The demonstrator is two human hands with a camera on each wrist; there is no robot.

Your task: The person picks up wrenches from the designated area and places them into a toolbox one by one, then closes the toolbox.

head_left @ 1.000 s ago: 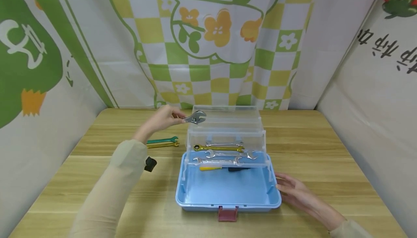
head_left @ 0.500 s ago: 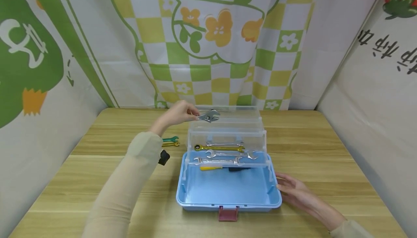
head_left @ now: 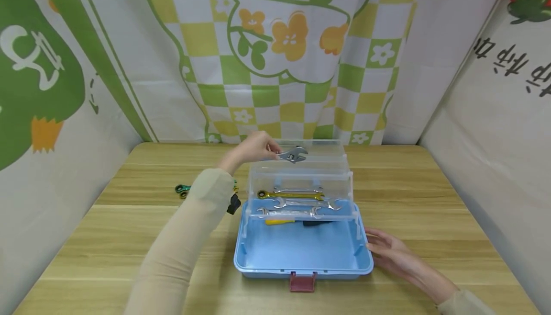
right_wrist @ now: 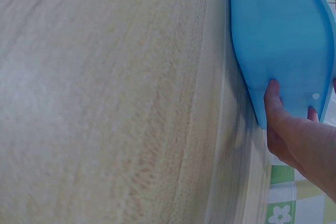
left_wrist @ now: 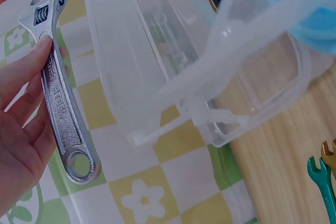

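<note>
My left hand [head_left: 255,148] pinches a silver adjustable wrench [head_left: 294,154] by its handle, its head pointing right, above the upper clear trays of an open blue toolbox [head_left: 301,253]. The left wrist view shows thumb and fingers around the wrench [left_wrist: 64,108] near its head. My right hand [head_left: 389,253] rests against the toolbox's right side, and the right wrist view has its fingertips on the blue wall [right_wrist: 283,35]. In the clear trays lie a gold ratchet wrench [head_left: 297,195] and several silver wrenches [head_left: 305,203].
Beneath the trays, a yellow handle [head_left: 280,222] and a black handle [head_left: 316,223] lie in the box. Left of it on the wooden table [head_left: 99,253], a green wrench [head_left: 180,188] and a gold wrench [head_left: 184,195] are partly covered by my left forearm. A maroon latch [head_left: 303,282] hangs at the front.
My left hand has carried the adjustable wrench to the right, from the trays' left edge to above them. The right hand has stayed at the toolbox's side.
</note>
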